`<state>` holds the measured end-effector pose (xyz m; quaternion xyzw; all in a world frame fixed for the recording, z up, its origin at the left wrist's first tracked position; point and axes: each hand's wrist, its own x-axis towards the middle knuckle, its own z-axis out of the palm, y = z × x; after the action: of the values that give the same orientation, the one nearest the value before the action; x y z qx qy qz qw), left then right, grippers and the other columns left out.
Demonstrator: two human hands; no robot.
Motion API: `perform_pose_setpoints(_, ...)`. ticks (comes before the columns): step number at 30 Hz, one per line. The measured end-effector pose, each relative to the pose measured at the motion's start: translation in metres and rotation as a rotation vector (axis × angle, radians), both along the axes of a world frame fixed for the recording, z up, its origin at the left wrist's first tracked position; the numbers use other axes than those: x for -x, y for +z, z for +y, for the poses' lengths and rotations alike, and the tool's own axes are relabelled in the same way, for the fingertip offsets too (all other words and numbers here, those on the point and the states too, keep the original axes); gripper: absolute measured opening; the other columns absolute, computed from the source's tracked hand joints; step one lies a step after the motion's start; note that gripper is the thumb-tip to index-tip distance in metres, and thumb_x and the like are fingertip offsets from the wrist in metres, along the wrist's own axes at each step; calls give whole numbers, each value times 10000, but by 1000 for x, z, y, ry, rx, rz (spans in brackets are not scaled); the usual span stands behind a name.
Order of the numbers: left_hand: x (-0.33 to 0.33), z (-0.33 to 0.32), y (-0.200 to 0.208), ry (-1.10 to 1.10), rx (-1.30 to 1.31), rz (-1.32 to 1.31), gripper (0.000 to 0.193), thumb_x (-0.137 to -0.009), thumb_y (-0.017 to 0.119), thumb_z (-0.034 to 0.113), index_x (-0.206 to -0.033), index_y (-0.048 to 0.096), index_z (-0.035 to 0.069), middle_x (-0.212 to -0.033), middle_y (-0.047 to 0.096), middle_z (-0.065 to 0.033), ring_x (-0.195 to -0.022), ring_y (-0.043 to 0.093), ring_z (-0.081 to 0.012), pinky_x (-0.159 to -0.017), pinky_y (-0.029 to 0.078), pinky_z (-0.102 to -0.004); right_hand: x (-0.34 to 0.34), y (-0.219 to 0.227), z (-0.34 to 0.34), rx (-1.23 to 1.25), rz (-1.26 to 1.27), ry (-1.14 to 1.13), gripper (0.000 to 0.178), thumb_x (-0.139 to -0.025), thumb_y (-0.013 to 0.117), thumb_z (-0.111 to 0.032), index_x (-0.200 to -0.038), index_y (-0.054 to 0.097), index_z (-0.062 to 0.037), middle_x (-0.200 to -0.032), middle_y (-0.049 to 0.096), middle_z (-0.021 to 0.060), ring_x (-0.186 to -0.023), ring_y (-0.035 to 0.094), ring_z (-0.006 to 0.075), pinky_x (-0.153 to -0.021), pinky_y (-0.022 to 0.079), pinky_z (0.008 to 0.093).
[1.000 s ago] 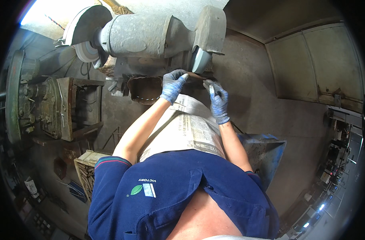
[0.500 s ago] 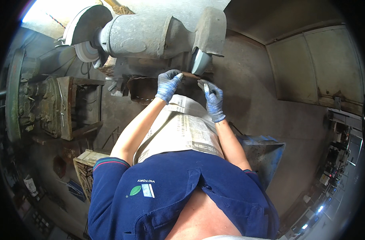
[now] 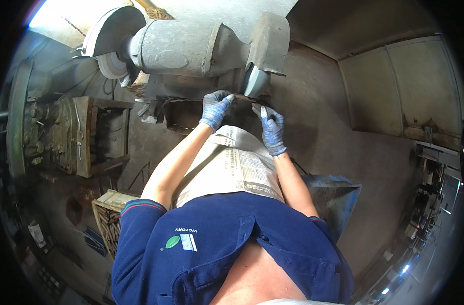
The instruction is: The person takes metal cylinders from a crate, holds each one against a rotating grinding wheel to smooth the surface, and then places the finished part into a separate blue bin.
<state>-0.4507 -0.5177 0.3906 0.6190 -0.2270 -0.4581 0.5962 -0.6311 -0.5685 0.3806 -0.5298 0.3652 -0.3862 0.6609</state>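
A grey bench grinder [image 3: 176,48] stands ahead of me, and its right-hand grinding wheel [image 3: 257,83] shows below the metal guard. A thin, brownish metal strip [image 3: 244,97] spans the gap between my hands at the lower edge of that wheel. Its left end is pinched by my left hand [image 3: 217,109], in a blue and grey glove. At the other end, the gloved fingers of my right hand [image 3: 270,126] are closed on the strip. Whether the strip touches the wheel I cannot tell. Newspaper sheets [image 3: 232,162] cover my lap.
A second, white wheel [image 3: 111,67] sits at the grinder's left end. Below the grinder is a dark, open container [image 3: 183,114]. A crate of rod-like pieces [image 3: 108,223] lies by my left side, a blue-edged metal bin [image 3: 336,198] by my right. Green machinery [image 3: 54,134] stands at left.
Both hands stay on the strip beside the wheel. The strip looks slightly lower in the picture, along with a small shift of the whole view.
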Motion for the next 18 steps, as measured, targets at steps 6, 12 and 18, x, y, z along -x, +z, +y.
perform_pose_setpoints(6,-18,11,-12,52,21,10,79,-832,614,37,-879,647,-17,-776,653,-44,-666,580,-88,-637,480,-222,-22,2,6,-20,-66,-7,170,-875,559,-45,-998,653,23,-975,665,101,-893,626,148,-829,486,270)
perform_pose_setpoints(12,-14,49,-5,42,123,86,142,-823,637,50,-949,650,-13,-819,656,-20,-713,561,-58,-643,469,-204,-10,19,28,325,44,84,226,-870,537,-12,-1073,604,62,-1200,523,160,-1081,538,236,-937,462,351)
perform_pose_setpoints(18,-1,84,49,-56,328,-88,180,-795,643,-34,-974,646,-18,-960,657,-85,-884,600,-114,-785,488,-236,7,84,72,695,183,15,258,-796,595,-47,-1040,644,19,-1175,555,156,-1103,526,250,-950,407,335)
